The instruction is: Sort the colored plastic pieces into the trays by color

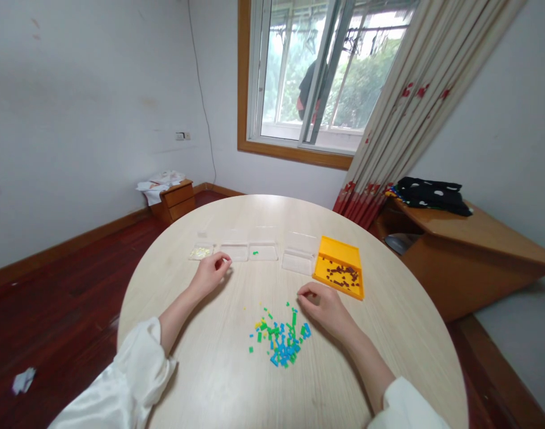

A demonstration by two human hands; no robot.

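Five lidded boxes stand open in a row across the far half of the round wooden table [210, 381]. The leftmost clear plastic box [192, 257] holds pale yellow pieces [201, 252]. Next to it is a second clear box [237, 254], then a third clear box [269, 255] with a green piece [255, 253] inside, then a fourth clear box [298, 263]. At the right end, a yellow plastic box [341, 251] has dark brown pieces [347, 271] scattered over its base.

The small building bricks [284, 350], mostly blue and green with some yellow, lie in a loose pile on the tabletop, between the person and the boxes. The right hand [325, 305] is just beside the pile's far right edge, thumb and forefinger brought together. The left hand [208, 275] is well apart from the pile, near the two leftmost boxes, its fingers curled toward the thumb. Whether either hand grips a brick, I cannot tell.
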